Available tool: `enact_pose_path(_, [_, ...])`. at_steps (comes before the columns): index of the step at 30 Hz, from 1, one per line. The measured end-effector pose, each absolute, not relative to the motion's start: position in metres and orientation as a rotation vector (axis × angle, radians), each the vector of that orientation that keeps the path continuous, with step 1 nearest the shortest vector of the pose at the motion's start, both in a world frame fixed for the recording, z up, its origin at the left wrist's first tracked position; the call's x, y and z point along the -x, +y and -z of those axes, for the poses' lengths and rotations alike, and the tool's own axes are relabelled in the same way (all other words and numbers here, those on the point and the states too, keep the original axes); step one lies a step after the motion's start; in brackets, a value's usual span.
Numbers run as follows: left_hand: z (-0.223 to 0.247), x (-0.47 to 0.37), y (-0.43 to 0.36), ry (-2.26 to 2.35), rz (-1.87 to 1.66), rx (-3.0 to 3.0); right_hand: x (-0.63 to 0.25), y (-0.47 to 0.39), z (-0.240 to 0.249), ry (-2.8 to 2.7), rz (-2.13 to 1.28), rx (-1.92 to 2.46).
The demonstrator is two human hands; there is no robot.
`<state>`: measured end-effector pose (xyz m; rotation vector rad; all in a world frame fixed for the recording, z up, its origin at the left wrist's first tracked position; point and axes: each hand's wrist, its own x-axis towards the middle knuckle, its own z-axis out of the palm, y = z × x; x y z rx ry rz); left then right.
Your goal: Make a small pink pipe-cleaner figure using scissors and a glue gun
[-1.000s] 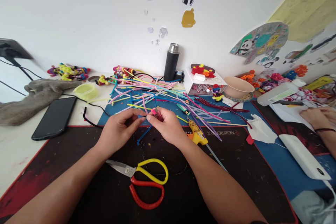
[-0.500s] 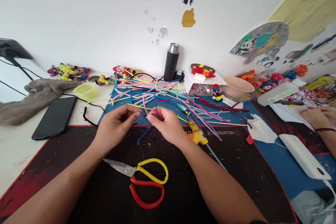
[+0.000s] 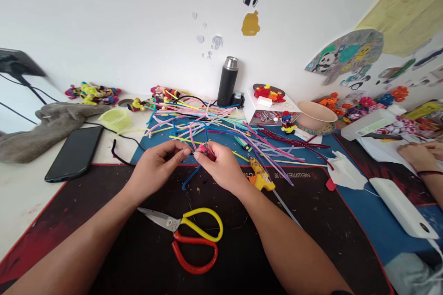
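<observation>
My right hand (image 3: 219,161) is closed on a small pink and red piece (image 3: 205,149) at the middle of the view. Just to its left, the fingertips of my left hand (image 3: 162,161) are pinched close to that piece; whatever they hold is too small to make out. Behind the hands lies a spread of coloured pipe cleaners (image 3: 204,122). A bent blue one (image 3: 190,177) lies below my fingers. Nearer me, scissors (image 3: 176,226) with one yellow and one red handle rest on the dark mat (image 3: 145,258).
A yellow glue gun (image 3: 262,175) lies right of my hands. At the left are a black phone (image 3: 74,153) and a green plastic tub (image 3: 115,120). A black flask (image 3: 227,83) stands at the wall. Another person's hands (image 3: 418,154) and a white device (image 3: 401,207) are at the right.
My left hand has moved slightly right, its fingertips now closer to my right hand's. The whole view has shifted a little.
</observation>
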<state>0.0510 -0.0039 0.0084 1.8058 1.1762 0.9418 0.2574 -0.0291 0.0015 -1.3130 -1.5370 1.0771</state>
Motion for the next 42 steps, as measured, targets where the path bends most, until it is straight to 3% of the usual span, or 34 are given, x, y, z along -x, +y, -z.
enact_pose_path(42, [-0.0042,-0.046,0.005,1.065,-0.785,-1.739,-0.2564,-0.0295,0.0022,-1.638,-0.971,1.363])
